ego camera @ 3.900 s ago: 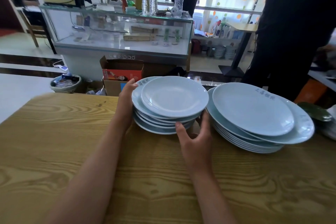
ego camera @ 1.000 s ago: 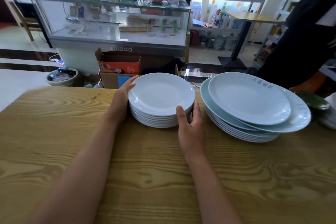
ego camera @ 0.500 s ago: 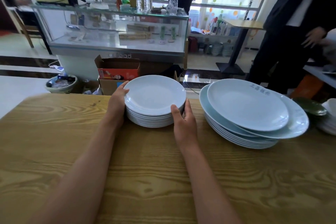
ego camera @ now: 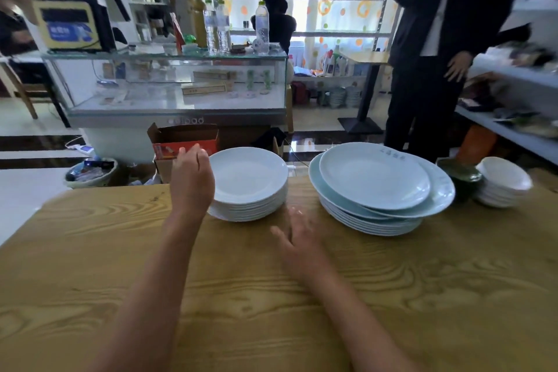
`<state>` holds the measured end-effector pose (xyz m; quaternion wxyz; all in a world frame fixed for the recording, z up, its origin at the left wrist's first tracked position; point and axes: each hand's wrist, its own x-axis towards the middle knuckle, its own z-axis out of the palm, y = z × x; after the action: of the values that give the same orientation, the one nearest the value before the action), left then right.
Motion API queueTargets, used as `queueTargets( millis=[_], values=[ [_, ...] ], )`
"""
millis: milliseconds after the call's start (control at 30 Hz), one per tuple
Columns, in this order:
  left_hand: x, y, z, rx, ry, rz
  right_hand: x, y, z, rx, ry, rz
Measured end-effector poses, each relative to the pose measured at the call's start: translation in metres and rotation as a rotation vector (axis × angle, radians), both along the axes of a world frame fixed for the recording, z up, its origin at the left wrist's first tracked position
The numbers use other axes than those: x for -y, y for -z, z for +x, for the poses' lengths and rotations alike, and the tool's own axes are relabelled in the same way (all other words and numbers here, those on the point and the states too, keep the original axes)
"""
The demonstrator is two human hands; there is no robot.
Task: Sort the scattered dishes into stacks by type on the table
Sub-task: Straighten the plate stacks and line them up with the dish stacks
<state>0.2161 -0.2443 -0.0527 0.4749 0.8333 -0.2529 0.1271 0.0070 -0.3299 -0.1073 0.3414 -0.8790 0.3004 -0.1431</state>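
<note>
Left hand (ego camera: 191,181) raised just left of the small plate stack (ego camera: 249,184), fingers loosely extended, holding nothing; whether it touches the stack's edge cannot be told. Right hand (ego camera: 297,238) low over the table (ego camera: 453,281), blurred, fingers spread and relaxed, empty, just in front of the gap between the two stacks and apart from both.

Small plate stack neat and even, at the table's far edge. To its right, apart, a big plate stack (ego camera: 380,190), its top plates shifted off-centre, the uppermost with faint blue writing near its far rim. Further right, a dark green dish (ego camera: 460,174) just beside the big plates, then a bowl stack (ego camera: 502,181) of white bowls.

Beyond the table, an open cardboard box (ego camera: 184,142) on the floor, a glass counter (ego camera: 178,81) with water bottles (ego camera: 217,27) on top, and a person in dark clothes (ego camera: 434,48) standing at right.
</note>
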Motion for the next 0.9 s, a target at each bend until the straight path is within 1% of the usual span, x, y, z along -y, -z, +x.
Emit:
queueTargets(
  millis=[33, 67, 100, 200, 300, 333, 367, 433, 500, 567, 633, 700, 900],
  values=[
    [0.003, -0.005, -0.012, 0.063, 0.037, 0.026, -0.004, 0.003, -0.016, -0.13, -0.045, -0.161],
    [0.008, -0.008, -0.024, 0.114, 0.067, 0.038, -0.006, 0.006, -0.034, -0.218, -0.073, -0.272],
    [0.014, -0.012, -0.044, 0.157, 0.111, 0.039, -0.006, 0.004, -0.056, -0.28, -0.082, -0.341],
    [0.038, -0.011, -0.103, 0.277, 0.311, 0.074, 0.002, -0.004, -0.117, -0.337, -0.103, -0.378],
    [0.068, 0.005, -0.147, 0.377, 0.503, 0.163, 0.027, -0.005, -0.166, -0.303, -0.088, -0.372],
    [0.077, 0.012, -0.155, 0.381, 0.526, 0.17, 0.035, -0.003, -0.177, -0.24, -0.025, -0.381],
    [0.085, 0.018, -0.164, 0.367, 0.531, 0.161, 0.044, -0.001, -0.186, -0.136, 0.089, -0.397],
    [0.098, 0.028, -0.178, 0.291, 0.494, 0.09, 0.062, -0.004, -0.194, 0.137, 0.403, -0.351],
    [0.108, 0.034, -0.191, 0.085, 0.448, -0.079, 0.08, -0.019, -0.193, 0.428, 0.673, -0.212],
    [0.12, 0.036, -0.196, -0.138, 0.419, -0.237, 0.096, -0.035, -0.183, 0.61, 0.813, -0.075],
    [0.129, 0.038, -0.193, -0.223, 0.408, -0.277, 0.114, -0.04, -0.169, 0.728, 0.853, 0.053],
    [0.134, 0.04, -0.186, -0.256, 0.419, -0.281, 0.13, -0.035, -0.153, 0.785, 0.825, 0.124],
    [0.149, 0.046, -0.176, -0.266, 0.377, -0.229, 0.166, -0.022, -0.132, 0.89, 0.77, 0.264]
  ],
)
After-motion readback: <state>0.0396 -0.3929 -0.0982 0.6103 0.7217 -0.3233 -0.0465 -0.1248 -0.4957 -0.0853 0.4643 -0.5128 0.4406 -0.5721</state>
